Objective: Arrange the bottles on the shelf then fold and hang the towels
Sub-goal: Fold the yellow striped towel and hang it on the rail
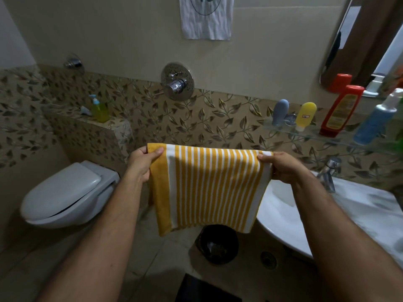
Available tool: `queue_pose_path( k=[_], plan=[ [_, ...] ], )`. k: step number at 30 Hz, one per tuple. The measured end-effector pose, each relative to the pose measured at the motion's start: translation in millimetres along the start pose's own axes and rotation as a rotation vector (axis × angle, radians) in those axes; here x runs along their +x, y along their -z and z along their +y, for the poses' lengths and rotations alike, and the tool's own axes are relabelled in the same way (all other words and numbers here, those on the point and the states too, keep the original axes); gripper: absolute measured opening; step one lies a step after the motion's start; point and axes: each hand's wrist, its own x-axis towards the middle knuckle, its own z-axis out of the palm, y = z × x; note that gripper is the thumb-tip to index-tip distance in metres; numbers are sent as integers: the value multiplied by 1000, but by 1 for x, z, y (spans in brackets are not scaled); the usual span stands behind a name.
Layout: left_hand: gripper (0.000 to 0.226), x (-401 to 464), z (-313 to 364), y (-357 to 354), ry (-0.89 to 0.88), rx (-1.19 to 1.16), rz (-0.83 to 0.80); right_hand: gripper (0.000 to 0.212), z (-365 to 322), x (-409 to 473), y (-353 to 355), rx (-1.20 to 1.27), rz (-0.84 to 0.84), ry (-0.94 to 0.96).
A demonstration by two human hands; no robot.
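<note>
- My left hand (142, 163) and right hand (281, 166) each pinch a top corner of the towel (207, 188), holding it taut in the air between toilet (65, 192) and sink (283, 214), probably ready for folding.
- Thick terry cloth, yellow and white stripes, hanging flat.
- Plastic bottles (305, 118) stand upright on the glass shelf (340, 138).

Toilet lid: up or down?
Down. The toilet lid lies flat over the bowl, left of the striped towel held by both hands.
</note>
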Motion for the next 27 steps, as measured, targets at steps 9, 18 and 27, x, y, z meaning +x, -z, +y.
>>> queue_pose_path(
  k=[9,18,27],
  plan=[
    [63,5,9,1,-17,195,153,36,-12,0,-17,-22,142,83],
    [84,10,30,19,-204,539,-128,9,-12,-2,-13,111,78,190],
    [51,2,39,29,-470,821,170,21,-20,-1,-19,-169,130,389]
  ],
)
